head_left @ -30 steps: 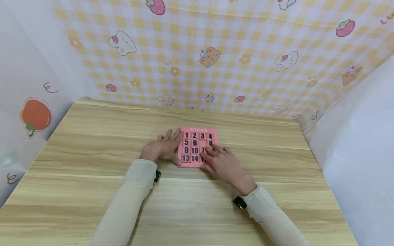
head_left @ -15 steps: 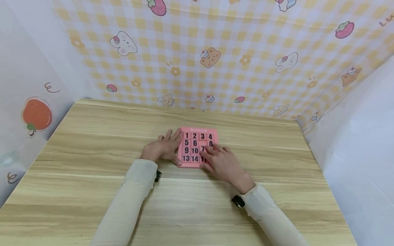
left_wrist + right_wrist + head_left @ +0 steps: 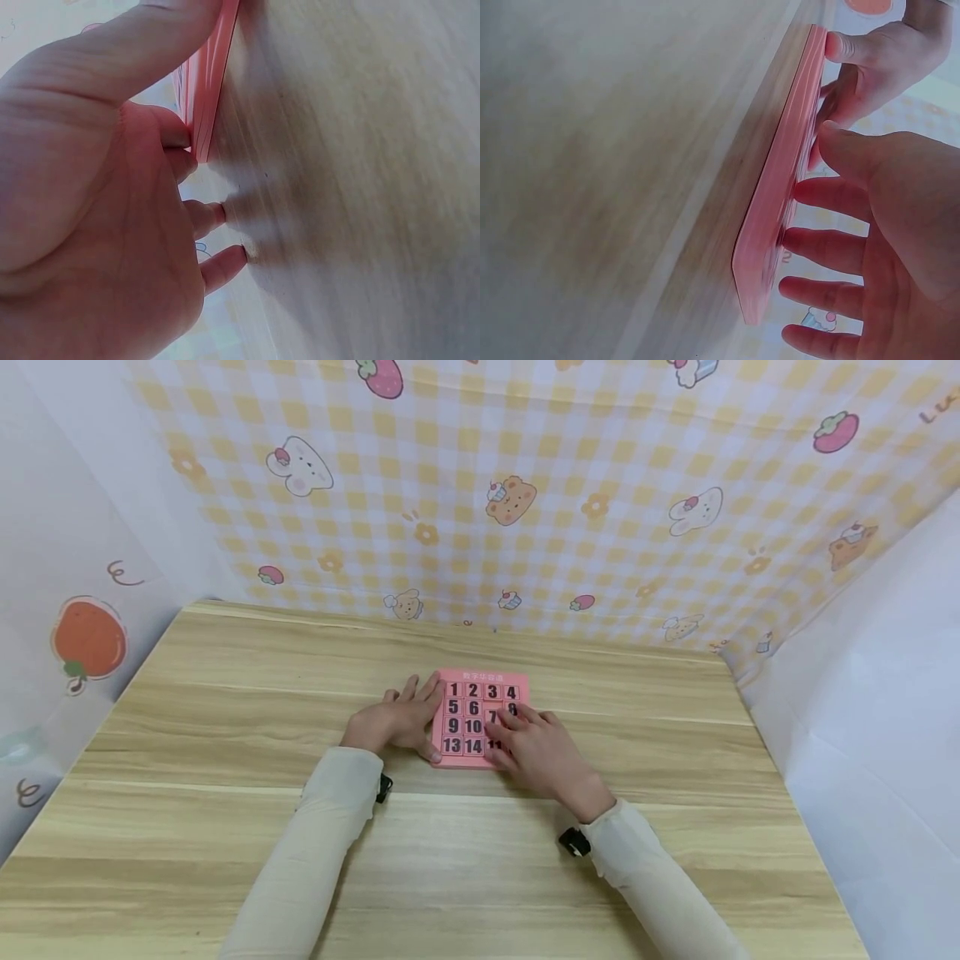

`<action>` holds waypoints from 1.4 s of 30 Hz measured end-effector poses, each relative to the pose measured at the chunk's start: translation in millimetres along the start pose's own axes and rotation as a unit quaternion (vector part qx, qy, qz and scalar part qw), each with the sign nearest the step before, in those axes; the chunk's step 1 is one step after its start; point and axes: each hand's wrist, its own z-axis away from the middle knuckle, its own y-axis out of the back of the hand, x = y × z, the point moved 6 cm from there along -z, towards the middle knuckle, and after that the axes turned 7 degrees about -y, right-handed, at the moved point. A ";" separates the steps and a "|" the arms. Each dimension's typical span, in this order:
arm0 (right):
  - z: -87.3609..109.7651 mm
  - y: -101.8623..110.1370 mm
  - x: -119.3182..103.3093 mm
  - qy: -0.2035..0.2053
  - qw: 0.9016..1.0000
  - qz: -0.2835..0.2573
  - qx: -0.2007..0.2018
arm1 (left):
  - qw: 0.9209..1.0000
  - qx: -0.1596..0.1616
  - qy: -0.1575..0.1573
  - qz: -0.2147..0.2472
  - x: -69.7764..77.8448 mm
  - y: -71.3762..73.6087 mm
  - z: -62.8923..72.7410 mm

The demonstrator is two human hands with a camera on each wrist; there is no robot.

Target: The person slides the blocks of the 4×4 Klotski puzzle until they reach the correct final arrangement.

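A pink number sliding puzzle (image 3: 480, 677) lies flat on the wooden table in the head view. Along its left edge, my left hand (image 3: 392, 724) is spread, the thumb at the near corner and the fingers towards the far one. My right hand (image 3: 542, 752) rests over the lower right, its fingertips touching the tiles. The 7 tile (image 3: 492, 717) sits partway up between the second and third rows of the third column. Below it, the 11 tile is partly covered by fingers, and the rest of that corner is hidden. The right wrist view shows the puzzle's side (image 3: 769, 217) beneath my fingers.
The wood-grain table (image 3: 225, 693) extends around the puzzle. A yellow checked cloth (image 3: 450, 460) with cartoon prints hangs behind it, and pale walls (image 3: 862, 718) stand at both sides. Each wrist wears a black strap piece (image 3: 575, 842).
The 7 tile has slid up from the third row towards the gap under the 3. My right hand has shifted slightly left and away from me. The left hand stays put.
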 end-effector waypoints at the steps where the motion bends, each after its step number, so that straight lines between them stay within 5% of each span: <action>1: -0.7 -0.3 0.4 0.000 1.000 0.000 0.000 | 1.000 0.000 0.000 0.000 -0.1 0.1 -0.1; 42: -10.4 2.3 6.5 -0.009 1.000 -0.011 -0.019 | 1.000 0.000 -0.005 0.005 0.5 0.9 -0.1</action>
